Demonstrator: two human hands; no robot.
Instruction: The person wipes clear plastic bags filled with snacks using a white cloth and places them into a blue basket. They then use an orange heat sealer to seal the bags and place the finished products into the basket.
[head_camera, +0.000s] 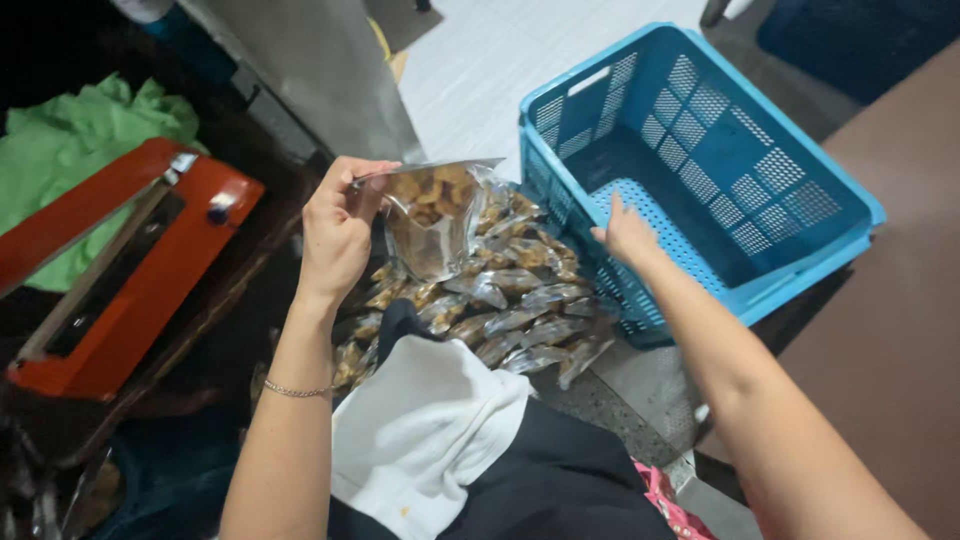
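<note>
Pinching a clear snack pouch (432, 215) by its top edge, the left hand (338, 232) holds it above the pile of filled pouches (510, 310); the right hand (626, 236) lies open against the blue crate (700, 160), just right of the pouch.

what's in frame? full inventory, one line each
clear pouch: one, transparent with brown snack pieces, held up at centre
filled pouches: a heap, count unclear, clear and brown, below the held one
crate: one, blue, perforated, right
heat sealer: one, red-orange, left
cloth: one, green, far left
white cloth: one, on the lap
bracelet: one, thin, left wrist
left hand: fingers pinching the pouch top
right hand: on the crate's near rim
</note>
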